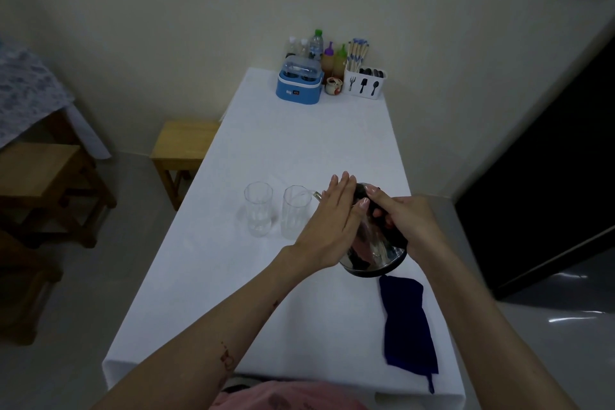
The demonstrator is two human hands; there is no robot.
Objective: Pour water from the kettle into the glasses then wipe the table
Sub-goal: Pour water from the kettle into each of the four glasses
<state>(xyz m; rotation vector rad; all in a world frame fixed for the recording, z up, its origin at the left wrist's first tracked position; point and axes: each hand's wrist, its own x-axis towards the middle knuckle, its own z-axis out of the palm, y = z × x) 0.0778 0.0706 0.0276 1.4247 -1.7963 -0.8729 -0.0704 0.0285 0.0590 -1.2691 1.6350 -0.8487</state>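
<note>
Gripping kettle [372, 243], right hand [402, 220]; left hand [336, 213] flat, seemingly steadying; white table [299, 150].

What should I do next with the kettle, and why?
Probably keep tipping the kettle until the near glass fills. Its spout is over that rim, the right hand grips the handle, the left hand steadies the side, and the glass looks nearly empty.

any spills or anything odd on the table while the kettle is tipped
Nothing stands out. The kettle is tilted with its spout at the nearer glass, the right hand gripping it and the left hand laid flat on it. No puddle shows; the blue cloth lies rumpled nearby.
</note>
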